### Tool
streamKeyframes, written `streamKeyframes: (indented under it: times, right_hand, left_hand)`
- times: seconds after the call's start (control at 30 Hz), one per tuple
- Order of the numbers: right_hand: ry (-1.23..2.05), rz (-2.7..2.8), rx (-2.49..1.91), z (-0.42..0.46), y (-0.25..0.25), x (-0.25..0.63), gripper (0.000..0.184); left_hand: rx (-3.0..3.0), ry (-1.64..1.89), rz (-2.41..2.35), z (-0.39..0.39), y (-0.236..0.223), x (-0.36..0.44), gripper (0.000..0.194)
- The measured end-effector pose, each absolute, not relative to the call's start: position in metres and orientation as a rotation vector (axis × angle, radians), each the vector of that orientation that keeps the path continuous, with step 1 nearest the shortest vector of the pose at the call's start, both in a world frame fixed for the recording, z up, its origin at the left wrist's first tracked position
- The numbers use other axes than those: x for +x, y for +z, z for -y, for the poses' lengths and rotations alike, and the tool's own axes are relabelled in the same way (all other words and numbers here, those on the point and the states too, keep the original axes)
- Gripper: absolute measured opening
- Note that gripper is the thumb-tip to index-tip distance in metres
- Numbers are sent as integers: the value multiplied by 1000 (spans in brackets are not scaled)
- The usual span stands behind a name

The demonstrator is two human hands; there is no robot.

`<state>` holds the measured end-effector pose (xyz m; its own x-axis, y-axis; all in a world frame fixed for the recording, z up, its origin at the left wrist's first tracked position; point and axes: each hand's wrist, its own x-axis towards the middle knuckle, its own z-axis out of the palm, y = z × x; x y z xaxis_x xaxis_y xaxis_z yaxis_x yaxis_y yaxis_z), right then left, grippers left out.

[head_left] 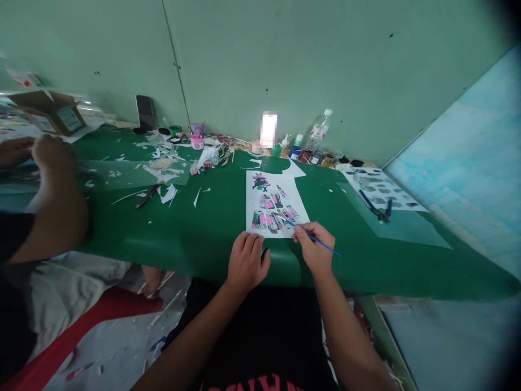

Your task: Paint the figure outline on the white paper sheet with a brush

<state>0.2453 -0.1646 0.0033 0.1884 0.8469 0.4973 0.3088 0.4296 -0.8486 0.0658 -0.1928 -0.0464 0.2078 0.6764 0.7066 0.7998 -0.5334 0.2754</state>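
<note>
A sheet of white paper (274, 183) lies on the green table in front of me, bearing several painted pieces (268, 219) in pink, black and green. At the sheet's lower left edge rests my left hand (248, 262), its fingers laid on the paper and its thumb apart. My right hand (316, 247) pinches a thin paintbrush (329, 249) with a blue handle. The brush tip points up and left over the painted pieces at the sheet's lower right; whether it touches them I cannot tell.
Paint jars (295, 152), a pink pot (197, 142) and a plastic bottle (319, 129) line the wall. Pliers (376, 209) lie on the right by a sheet of grey shapes (380, 187). Paper scraps (169, 194) litter the left, where another person's arm (61, 190) reaches in.
</note>
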Motion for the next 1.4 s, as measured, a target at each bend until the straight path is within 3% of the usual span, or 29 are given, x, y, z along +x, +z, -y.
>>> streamKeyframes:
  times: [0.13, 0.33, 0.67, 1.03, 1.4]
  right_hand:
    - [923, 1325, -1028, 157, -2, 240, 19]
    - [1089, 1366, -1073, 154, -4, 237, 18]
    - [1088, 1427, -1207, 155, -1, 233, 26]
    - [791, 1619, -1257, 153, -11, 233, 14]
    - [734, 1681, -1258, 152, -13, 232, 11]
  left_hand:
    - [-2281, -1212, 1486, 197, -46, 67, 25]
    - [-2288, -1195, 1466, 198, -48, 66, 26]
    - [-2278, -1215, 1469, 199, -50, 65, 28]
    - [-2283, -1190, 1494, 199, -52, 66, 30]
    - [-2282, -1175, 1500, 199, -53, 66, 31]
